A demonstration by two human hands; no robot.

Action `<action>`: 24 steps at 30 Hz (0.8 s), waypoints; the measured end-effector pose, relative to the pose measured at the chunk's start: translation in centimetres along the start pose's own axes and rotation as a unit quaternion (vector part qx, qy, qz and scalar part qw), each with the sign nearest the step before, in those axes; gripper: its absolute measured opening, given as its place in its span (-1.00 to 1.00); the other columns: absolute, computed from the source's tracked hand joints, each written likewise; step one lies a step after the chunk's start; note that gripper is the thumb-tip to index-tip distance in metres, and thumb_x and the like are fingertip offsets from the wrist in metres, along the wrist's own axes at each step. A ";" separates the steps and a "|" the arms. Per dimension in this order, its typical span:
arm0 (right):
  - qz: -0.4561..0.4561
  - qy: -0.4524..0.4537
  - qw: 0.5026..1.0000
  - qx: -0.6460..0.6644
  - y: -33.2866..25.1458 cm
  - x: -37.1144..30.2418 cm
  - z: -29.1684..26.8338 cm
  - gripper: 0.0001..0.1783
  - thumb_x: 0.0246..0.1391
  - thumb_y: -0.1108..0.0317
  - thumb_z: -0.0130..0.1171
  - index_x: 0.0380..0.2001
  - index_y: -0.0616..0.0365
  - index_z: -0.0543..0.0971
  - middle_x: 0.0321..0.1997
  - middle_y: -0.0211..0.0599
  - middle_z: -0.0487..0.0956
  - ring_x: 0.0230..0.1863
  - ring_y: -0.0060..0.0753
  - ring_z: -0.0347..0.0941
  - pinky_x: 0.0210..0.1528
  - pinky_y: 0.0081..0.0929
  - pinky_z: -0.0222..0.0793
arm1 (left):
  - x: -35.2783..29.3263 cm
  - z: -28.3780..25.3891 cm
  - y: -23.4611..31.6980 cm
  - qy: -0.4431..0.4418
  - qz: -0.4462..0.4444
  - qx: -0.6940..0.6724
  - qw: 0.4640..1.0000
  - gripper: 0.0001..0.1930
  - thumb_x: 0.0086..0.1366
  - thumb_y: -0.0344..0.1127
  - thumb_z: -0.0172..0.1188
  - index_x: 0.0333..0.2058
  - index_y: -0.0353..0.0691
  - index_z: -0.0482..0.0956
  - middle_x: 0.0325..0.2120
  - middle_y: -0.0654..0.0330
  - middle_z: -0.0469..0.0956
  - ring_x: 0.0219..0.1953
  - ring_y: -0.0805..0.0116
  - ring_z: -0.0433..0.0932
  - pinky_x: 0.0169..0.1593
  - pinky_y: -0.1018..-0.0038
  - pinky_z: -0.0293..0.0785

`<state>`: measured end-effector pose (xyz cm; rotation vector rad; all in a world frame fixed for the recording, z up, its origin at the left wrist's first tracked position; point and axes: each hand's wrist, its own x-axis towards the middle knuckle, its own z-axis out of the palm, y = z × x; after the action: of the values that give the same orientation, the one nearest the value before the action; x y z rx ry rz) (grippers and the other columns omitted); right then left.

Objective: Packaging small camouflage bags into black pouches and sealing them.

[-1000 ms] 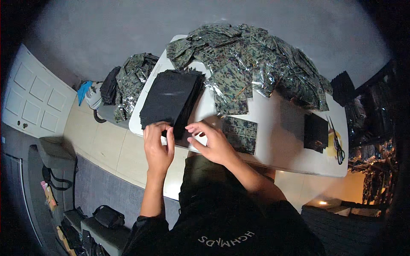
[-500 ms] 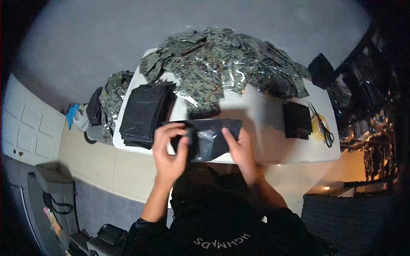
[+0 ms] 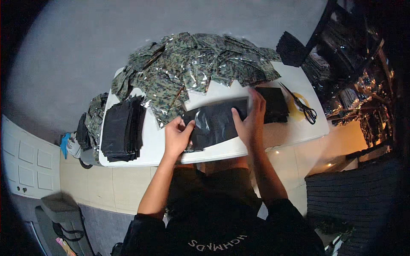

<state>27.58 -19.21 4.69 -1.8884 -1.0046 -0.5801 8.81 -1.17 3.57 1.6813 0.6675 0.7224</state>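
Observation:
A flat black packet in shiny clear plastic (image 3: 215, 123) lies between my hands at the near side of the table. My left hand (image 3: 177, 134) pinches its left end, thumb on top. At the right end my right hand (image 3: 253, 121) grips the packet with the thumb on its face; the long fingers reach past the edge and are slightly smeared. Left of them stands a tall stack of black flat pieces (image 3: 121, 130). Beyond my right fingers sits a smaller black stack (image 3: 274, 104). Camouflage-patterned packets in clear plastic (image 3: 192, 59) are heaped across the far side.
Black-handled scissors (image 3: 302, 106) rest on a yellow roll of tape (image 3: 295, 112) at the right of the white table (image 3: 162, 155). More camouflage packets (image 3: 96, 115) are piled off the left edge. Shelves with dark packets (image 3: 333, 64) stand at the right. A white door (image 3: 32, 155) is far left.
The packet is spread out longer and turned more toward the table, and my right hand has moved up along its right end. My view has swung, shifting the table leftward.

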 end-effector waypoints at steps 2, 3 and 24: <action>0.064 0.063 0.995 0.042 -2.3 -0.3 0.6 -0.19 0.05 0.46 0.55 0.36 0.13 0.43 0.10 -0.15 0.52 0.07 -0.17 0.52 0.04 -0.24 0.52 | 1.3 1.3 -1.5 0.004 0.070 0.083 0.994 -0.60 0.43 -0.38 0.46 -0.52 -0.23 0.41 -0.67 0.32 0.43 -0.68 0.54 0.45 -0.68 0.41 0.34; 0.089 0.013 0.989 0.118 -2.3 -1.5 1.8 -0.17 0.00 0.43 0.57 0.35 0.15 0.43 0.04 -0.15 0.49 -0.01 -0.18 0.50 0.03 -0.24 0.52 | 2.0 2.4 -2.3 -0.007 0.049 0.052 0.997 -0.62 0.41 -0.37 0.47 -0.52 -0.27 0.46 -0.66 0.28 0.48 -0.66 0.54 0.45 -0.64 0.40 0.35; 0.142 -0.183 0.933 0.275 -3.2 -5.9 7.2 -0.44 0.07 0.29 0.67 0.07 0.12 0.60 -0.34 -0.34 0.55 -0.37 -0.51 0.47 -0.33 -0.43 0.47 | 3.9 2.5 -4.6 -0.073 -0.035 -0.051 0.995 -0.74 0.39 -0.41 0.47 -0.44 -0.29 0.56 -0.58 0.28 0.61 -0.56 0.56 0.57 -0.57 0.51 0.48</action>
<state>21.63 -14.50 -1.52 -1.6071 -0.9724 0.2243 12.99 1.11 -0.89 1.5925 0.5742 0.5696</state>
